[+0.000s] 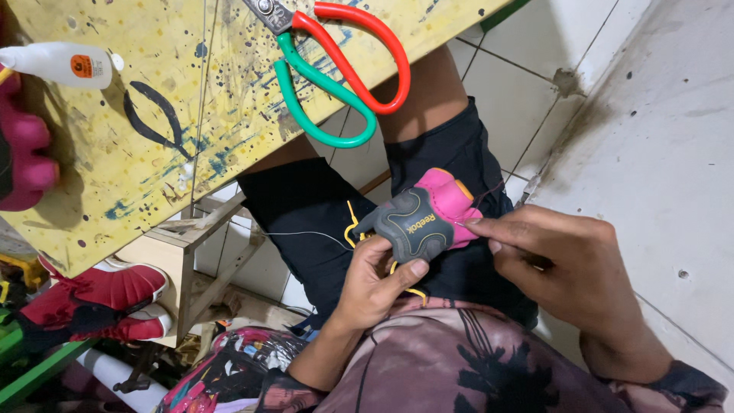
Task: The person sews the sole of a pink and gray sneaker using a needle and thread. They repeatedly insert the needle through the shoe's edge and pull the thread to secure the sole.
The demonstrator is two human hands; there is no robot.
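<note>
The left hand cups a small pink-and-grey shoe over the lap, thumb on its rubbery toe. At three o'clock, the right hand pinches its pink fabric edge. The shoe looks light and soft, best gripped by the firmer sole. At eleven o'clock, scissors lie on the paint-flecked yellow counter.

the scissors blades and the pink shoe at left are cut off by the edges.

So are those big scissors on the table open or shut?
Cannot tell for sure. The scissors lie flat on the yellow table, red and green handles close together, but the blades run out of view.
</note>
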